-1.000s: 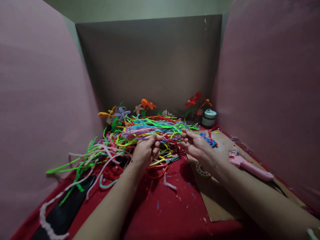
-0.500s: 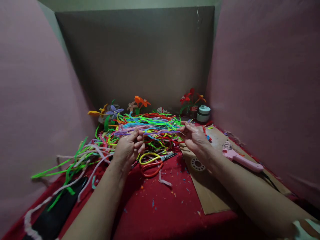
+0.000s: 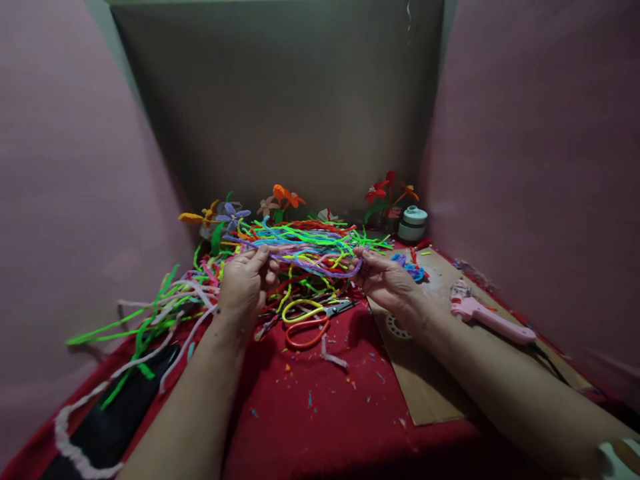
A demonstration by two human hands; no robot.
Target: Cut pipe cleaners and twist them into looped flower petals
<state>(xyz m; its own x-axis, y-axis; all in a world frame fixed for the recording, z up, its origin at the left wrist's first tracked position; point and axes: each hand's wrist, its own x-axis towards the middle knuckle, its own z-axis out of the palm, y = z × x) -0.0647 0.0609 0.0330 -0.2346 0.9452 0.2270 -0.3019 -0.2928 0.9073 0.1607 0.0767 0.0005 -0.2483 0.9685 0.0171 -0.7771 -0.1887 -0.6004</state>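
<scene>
**Straight line now a bow**

Table holds colourful pile. Left hand and right hand both pinch purple stem, held over pile's near edge. Near-straight half a second ago, it now sags, curling up at right; reads as bending, not stretching.
</scene>
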